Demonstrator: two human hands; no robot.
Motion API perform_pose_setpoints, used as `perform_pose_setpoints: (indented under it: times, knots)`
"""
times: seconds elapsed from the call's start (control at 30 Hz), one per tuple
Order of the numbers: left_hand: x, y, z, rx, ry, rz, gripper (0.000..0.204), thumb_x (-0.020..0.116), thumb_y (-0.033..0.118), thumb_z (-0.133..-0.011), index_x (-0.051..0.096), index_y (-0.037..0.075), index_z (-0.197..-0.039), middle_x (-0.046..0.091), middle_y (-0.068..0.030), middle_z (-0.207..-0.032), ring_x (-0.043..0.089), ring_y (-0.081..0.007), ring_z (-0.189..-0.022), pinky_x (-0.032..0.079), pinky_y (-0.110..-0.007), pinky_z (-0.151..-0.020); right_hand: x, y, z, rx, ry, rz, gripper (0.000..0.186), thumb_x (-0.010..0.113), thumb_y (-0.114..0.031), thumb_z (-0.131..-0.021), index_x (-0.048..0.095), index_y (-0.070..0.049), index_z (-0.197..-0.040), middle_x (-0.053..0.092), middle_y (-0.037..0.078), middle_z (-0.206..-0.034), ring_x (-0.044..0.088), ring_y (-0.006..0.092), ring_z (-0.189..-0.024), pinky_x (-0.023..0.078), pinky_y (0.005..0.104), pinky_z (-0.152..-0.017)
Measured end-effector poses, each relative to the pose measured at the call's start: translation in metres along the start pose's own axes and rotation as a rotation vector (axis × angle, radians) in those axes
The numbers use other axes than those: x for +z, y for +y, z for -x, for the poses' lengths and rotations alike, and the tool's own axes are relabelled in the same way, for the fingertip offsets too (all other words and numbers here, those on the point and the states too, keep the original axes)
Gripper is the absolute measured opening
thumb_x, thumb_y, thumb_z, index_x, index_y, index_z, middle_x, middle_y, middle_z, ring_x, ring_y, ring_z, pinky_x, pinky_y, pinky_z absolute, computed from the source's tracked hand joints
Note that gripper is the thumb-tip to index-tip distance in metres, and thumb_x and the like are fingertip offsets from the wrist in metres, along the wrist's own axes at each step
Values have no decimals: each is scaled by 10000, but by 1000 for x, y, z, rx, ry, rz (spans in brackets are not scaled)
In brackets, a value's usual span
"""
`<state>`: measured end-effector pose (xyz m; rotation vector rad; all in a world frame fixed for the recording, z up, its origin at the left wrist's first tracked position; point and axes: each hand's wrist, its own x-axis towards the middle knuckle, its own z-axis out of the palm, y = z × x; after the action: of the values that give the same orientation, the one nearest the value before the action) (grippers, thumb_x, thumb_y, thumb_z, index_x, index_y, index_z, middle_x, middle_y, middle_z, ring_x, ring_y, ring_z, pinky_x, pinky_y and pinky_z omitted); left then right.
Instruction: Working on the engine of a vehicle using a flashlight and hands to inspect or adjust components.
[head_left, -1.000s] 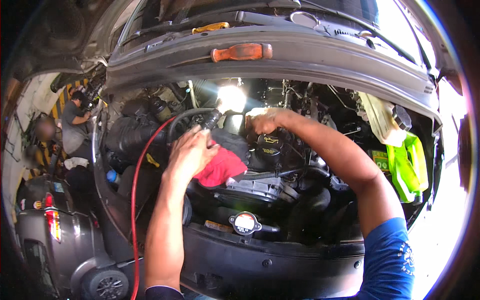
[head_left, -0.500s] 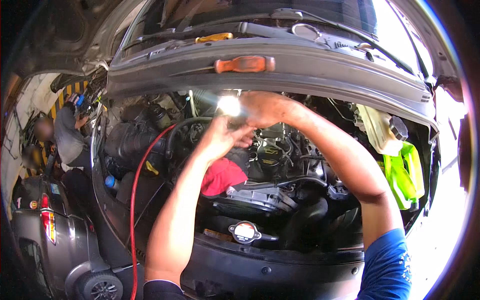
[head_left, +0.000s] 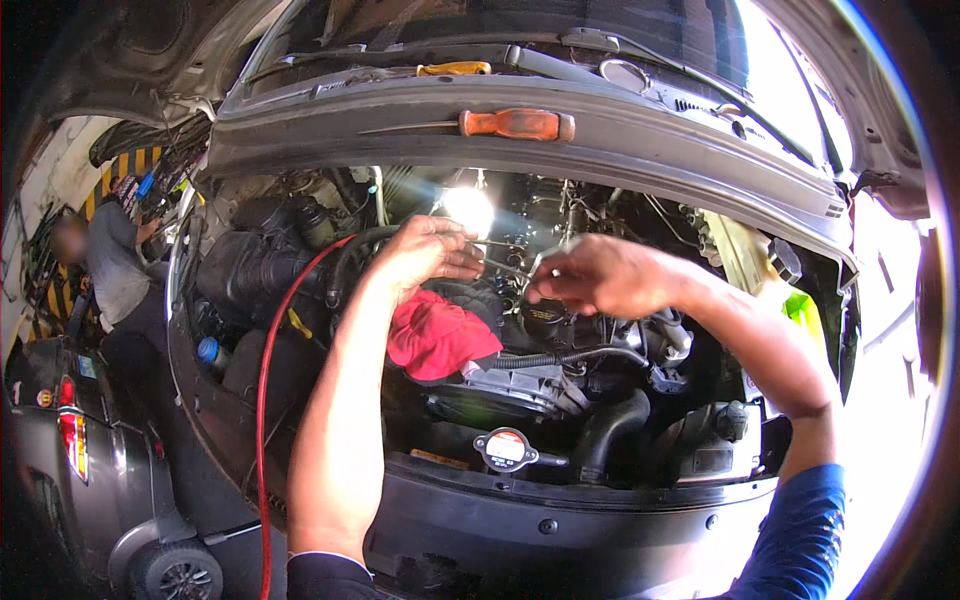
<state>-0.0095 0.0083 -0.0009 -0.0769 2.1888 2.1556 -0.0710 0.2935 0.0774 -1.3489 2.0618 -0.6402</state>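
Observation:
Over the open engine bay, my left hand [head_left: 430, 250] pinches a thin metal rod [head_left: 508, 268] that points right, toward my other hand. My right hand [head_left: 612, 278], slightly blurred, has its fingers curled round the far end of this thin metal; its exact kind is too small to make out. Behind my left fingers shines a bright work light [head_left: 468, 207]. Below my left hand a red cloth [head_left: 440, 337] lies on the engine, next to a black corrugated hose [head_left: 570, 357]. The engine's black oil cap [head_left: 543, 318] sits just under my right fingers.
An orange-handled screwdriver [head_left: 515, 124] and a yellow-handled tool [head_left: 453, 69] lie on the cowl. A red hose [head_left: 265, 430] runs along the left. At the front is the radiator cap [head_left: 505, 450]. Another person [head_left: 125, 255] works at far left, beyond a parked car [head_left: 90, 480].
My hands, close together beside the light, have come apart: the right moved right and nearer, with thin metal now visible between them. The view has shifted slightly.

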Motion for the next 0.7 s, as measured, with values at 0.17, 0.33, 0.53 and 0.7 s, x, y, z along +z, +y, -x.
perform_pose_setpoints:
  times: [0.17, 0.33, 0.53, 0.7]
  knots:
    - [17, 6, 6, -44, 59, -88, 286, 530, 120, -1038, 602, -76, -1233, 705, -180, -1041, 728, -246, -861, 632, -377, -786, 30, -8, 84, -136, 23, 75, 261, 593, -129, -988, 663, 18, -1192, 720, 234, -969, 717, 362, -820, 573, 446, -717]
    - [32, 22, 15, -155, 87, -479, 227, 575, 134, -1030, 628, -54, -1146, 689, -145, -914, 698, -180, -709, 567, -334, -571, 55, 6, 139, -272, 237, 193, 297, 684, -137, -936, 651, 2, -1196, 720, 188, -990, 709, 365, -838, 576, 447, -741]
    - [54, 28, 32, 18, 133, -1392, 165, 640, 151, -945, 717, 20, -1010, 703, -224, -1045, 662, -414, -1017, 500, -496, -931, 58, 28, 192, 52, 308, 111, 302, 710, -112, -915, 668, -50, -1207, 725, 176, -984, 713, 364, -860, 564, 431, -761]
    - [57, 48, 53, 1, 271, -1572, 139, 656, 138, -873, 744, 44, -927, 720, -204, -1004, 671, -380, -1029, 517, -479, -931, 61, 44, 211, 121, 416, 13, 291, 712, -102, -913, 677, -59, -1199, 727, 176, -1008, 714, 360, -873, 560, 408, -769]
